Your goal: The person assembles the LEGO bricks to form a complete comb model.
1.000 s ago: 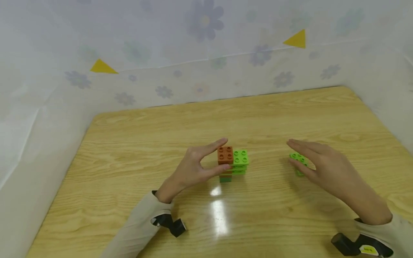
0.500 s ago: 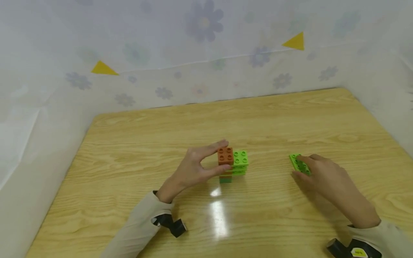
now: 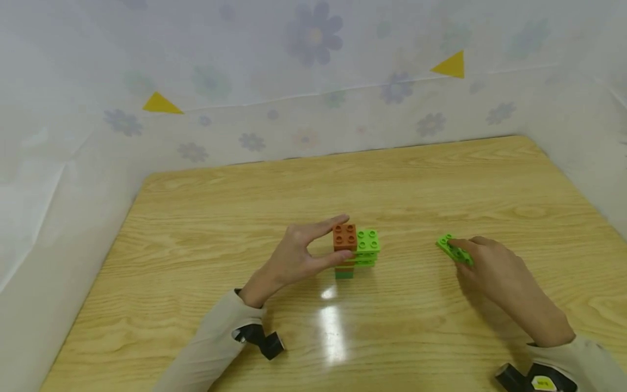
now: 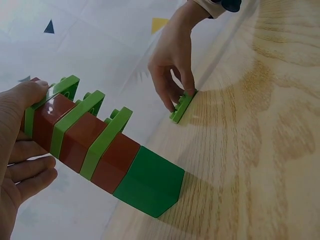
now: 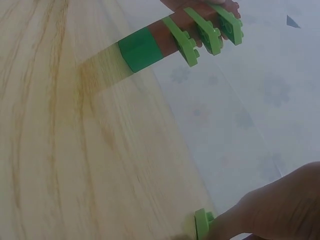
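Note:
A tower of toy building bricks stands upright near the table's middle, topped by a reddish-brown brick (image 3: 345, 237). In the left wrist view its dark green brick (image 4: 150, 182) forms the base, and brown bricks alternate with light green plates (image 4: 105, 142) that jut out to one side. My left hand (image 3: 294, 256) grips the tower near its top, thumb in front and fingers behind. Off to the right, my right hand (image 3: 502, 280) pinches a loose light green plate (image 3: 446, 246) between thumb and fingers. That plate is tilted, close over the tabletop, its studs partly hidden by the fingers.
The wood-grain table (image 3: 235, 212) ends at a white flower-print sheet (image 3: 274, 71) behind and at both sides. Two yellow triangles (image 3: 450, 65) mark that sheet. Black wrist cameras (image 3: 264, 340) sit on both cuffs.
My right hand has come down onto the loose light green plate, taken hold of it and tipped it slightly. My left hand has stayed on the tower.

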The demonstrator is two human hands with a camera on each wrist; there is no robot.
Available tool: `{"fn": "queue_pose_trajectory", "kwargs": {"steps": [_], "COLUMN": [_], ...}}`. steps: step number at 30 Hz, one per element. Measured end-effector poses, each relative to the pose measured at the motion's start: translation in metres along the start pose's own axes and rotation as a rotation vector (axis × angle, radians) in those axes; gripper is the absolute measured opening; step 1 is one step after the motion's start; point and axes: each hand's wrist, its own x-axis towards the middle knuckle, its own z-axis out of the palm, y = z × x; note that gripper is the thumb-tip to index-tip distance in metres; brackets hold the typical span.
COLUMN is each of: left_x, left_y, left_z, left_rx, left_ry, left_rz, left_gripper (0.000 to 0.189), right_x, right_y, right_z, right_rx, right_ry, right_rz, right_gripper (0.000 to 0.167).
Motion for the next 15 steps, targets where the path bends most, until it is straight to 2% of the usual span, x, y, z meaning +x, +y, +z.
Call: {"fn": "queue_pose_trajectory", "kwargs": {"steps": [6, 15], "left_x": [-0.0003, -0.0008], "left_y": [-0.0005, -0.0019], "left_z": [0.0005, 0.0013], "left_rx": [-0.006, -0.001], "left_ry": [-0.001, 0.007], "left_rz": [-0.017, -0.018], "left_gripper": [0.066, 0.065], "right_x": [0.0018, 0.0039], "right_y": [-0.0002, 0.0023], "right_z": [0.0001, 0.0030], "right_rx": [0.044, 0.062], "right_ry": [0.046, 0.207], "right_rz": [-0.017, -0.147], "right_gripper": [0.047, 0.048]}}
